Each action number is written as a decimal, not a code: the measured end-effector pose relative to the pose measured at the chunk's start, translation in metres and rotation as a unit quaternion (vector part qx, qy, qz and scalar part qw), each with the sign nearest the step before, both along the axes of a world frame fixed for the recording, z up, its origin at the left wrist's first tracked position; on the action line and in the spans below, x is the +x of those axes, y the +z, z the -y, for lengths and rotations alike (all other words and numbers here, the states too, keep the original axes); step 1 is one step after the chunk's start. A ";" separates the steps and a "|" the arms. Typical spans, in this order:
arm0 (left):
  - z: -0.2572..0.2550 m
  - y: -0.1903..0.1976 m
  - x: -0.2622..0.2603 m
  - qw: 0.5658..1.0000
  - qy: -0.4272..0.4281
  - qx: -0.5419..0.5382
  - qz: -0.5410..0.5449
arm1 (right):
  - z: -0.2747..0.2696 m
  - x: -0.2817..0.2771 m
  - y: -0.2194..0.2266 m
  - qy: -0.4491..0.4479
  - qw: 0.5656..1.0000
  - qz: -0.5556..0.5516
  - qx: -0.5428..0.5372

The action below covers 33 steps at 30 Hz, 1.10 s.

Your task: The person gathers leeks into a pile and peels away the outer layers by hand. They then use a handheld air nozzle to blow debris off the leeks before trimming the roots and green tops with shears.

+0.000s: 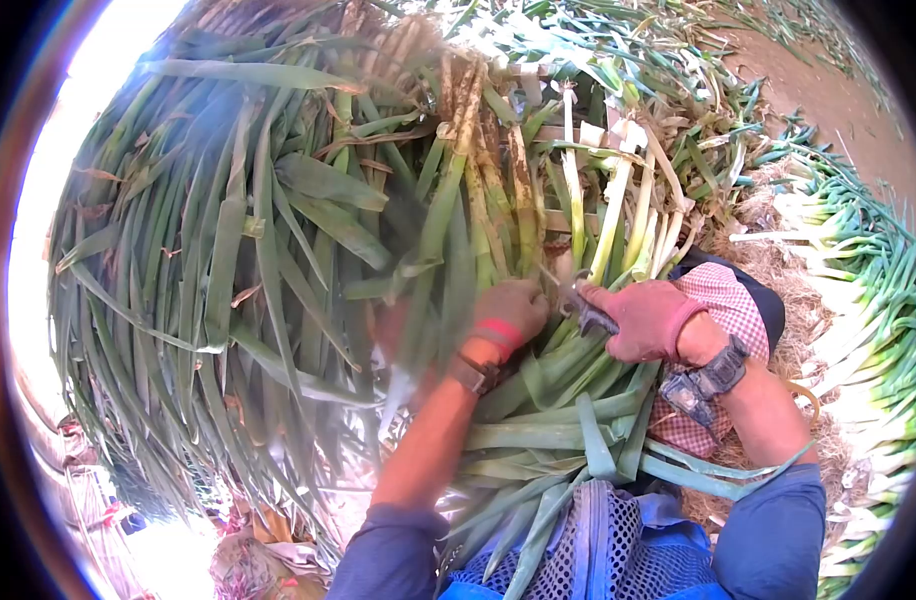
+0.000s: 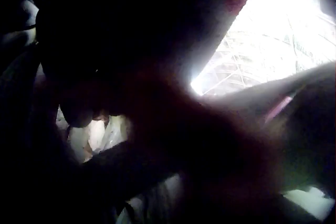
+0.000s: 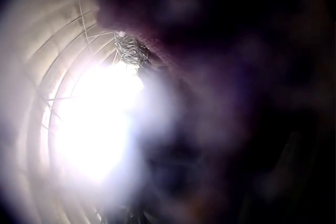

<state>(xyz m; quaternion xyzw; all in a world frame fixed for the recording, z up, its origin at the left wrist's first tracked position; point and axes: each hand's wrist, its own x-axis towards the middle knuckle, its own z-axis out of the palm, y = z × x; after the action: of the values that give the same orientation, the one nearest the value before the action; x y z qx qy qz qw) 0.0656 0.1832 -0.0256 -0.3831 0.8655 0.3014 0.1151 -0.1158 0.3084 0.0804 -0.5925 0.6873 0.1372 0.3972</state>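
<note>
A bundle of long green onions [image 1: 606, 235] stands in front of the person, pale stalks upward and green leaves spreading down. My left hand [image 1: 511, 312], with a red band at its wrist, curls its fingers at the stalks on the bundle's left side. In a reddish glove, my right hand [image 1: 650, 318] grips a small dark metal tool [image 1: 592, 310] against the bundle. A thin pale strand [image 1: 552, 276] shows between the hands. Both wrist views are dark and blurred; some pale stalks [image 2: 97, 136] appear below the fingers in the left one.
A tall heap of green onions [image 1: 228, 220] fills the left. More onions [image 1: 868, 330] lie in a long row at the right, beside dry straw [image 1: 768, 205]. Red-checked cloth [image 1: 723, 310] sits under the right forearm. Leaves lie over the blue mesh vest [image 1: 618, 540].
</note>
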 end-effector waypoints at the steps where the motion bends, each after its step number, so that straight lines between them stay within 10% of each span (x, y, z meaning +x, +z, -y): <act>1: 0.001 -0.003 0.000 1.000 -0.001 0.000 0.000 | 0.002 -0.002 -0.004 -0.001 1.000 0.000 0.000; 33: 0.023 -0.045 -0.053 0.987 0.104 -0.034 0.117 | 0.088 -0.037 -0.078 -0.148 0.971 -0.048 -0.180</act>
<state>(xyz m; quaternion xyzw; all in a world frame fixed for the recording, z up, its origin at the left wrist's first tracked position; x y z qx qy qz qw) 0.0131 0.1605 -0.0701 -0.5071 0.8114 0.2352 0.1707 -0.1531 0.2209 0.0025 -0.5387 0.7991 -0.0209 0.2661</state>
